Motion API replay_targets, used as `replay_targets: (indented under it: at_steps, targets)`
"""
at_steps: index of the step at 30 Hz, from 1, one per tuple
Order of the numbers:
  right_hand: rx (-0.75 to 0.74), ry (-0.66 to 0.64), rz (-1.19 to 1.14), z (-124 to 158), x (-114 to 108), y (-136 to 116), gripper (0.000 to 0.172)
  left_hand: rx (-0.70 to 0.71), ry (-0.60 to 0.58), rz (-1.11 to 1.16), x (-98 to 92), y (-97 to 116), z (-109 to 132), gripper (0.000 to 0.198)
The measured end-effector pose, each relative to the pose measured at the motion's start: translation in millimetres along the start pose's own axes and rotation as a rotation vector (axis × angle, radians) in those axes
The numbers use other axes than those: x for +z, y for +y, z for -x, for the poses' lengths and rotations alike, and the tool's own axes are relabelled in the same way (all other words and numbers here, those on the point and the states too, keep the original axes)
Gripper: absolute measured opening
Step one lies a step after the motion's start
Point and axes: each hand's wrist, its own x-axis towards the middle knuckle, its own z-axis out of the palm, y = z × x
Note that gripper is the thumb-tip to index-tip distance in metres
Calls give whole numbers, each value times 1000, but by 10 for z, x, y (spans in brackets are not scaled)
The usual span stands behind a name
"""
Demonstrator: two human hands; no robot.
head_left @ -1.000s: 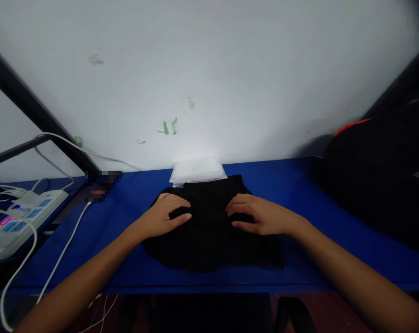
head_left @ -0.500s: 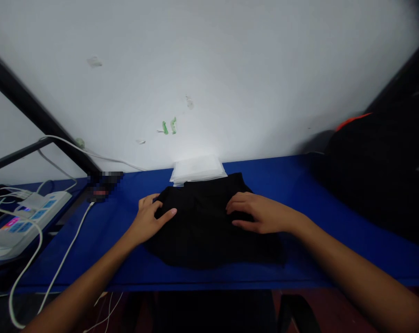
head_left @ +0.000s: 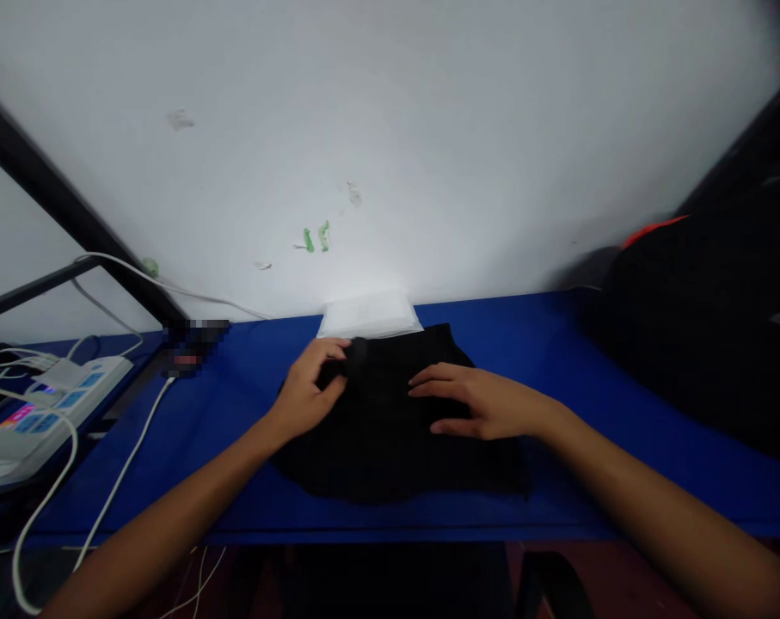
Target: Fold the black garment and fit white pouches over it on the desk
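Observation:
A black piece of cloth [head_left: 390, 438], perhaps a garment, lies on the blue table in front of me; its kind is not clear. My left hand [head_left: 309, 391] is closed on its upper left part, with thumb and fingers around a dark fold that stands up a little. Resting on the right half of the cloth is my right hand [head_left: 470, 400], its fingers stretched out and thumb apart. A stack of thin white packets [head_left: 370, 315] sits just behind the cloth, against the wall.
On the blue table [head_left: 531, 335], a large black bag-like object [head_left: 705, 327] with an orange edge takes up the right. A white power strip [head_left: 60, 413] with tangled cables is at the left, near a pixelated dark device [head_left: 196, 344] with a white cable [head_left: 128, 464].
My left hand has moved right and inward, bringing the cloth's left edge up and over. My right hand has shifted slightly left on the cloth.

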Motion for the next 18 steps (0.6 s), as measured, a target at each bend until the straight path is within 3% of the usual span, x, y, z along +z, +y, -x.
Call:
replay_targets:
  at_steps: [4,7,10,13,15,18]
  targets:
    - [35,1,-16,-3,25,18,48,219,-439,-74,226,196,-25,26]
    - [50,-13,-9,-1,19,14,47,272,-581,-126,273,280,-33,37]
    - [50,-21,-12,4,15,8,45,221,-563,-130,275,277,-31,50]
    - [51,19,-11,-1,43,10,41,202,-485,-162,304,230,-34,34]
    - [56,113,2,-20,84,9,46,233,-411,-183,335,222,-52,24]
    - [32,298,55,-66,157,-11,68,307,-265,-171,365,294,-113,22]
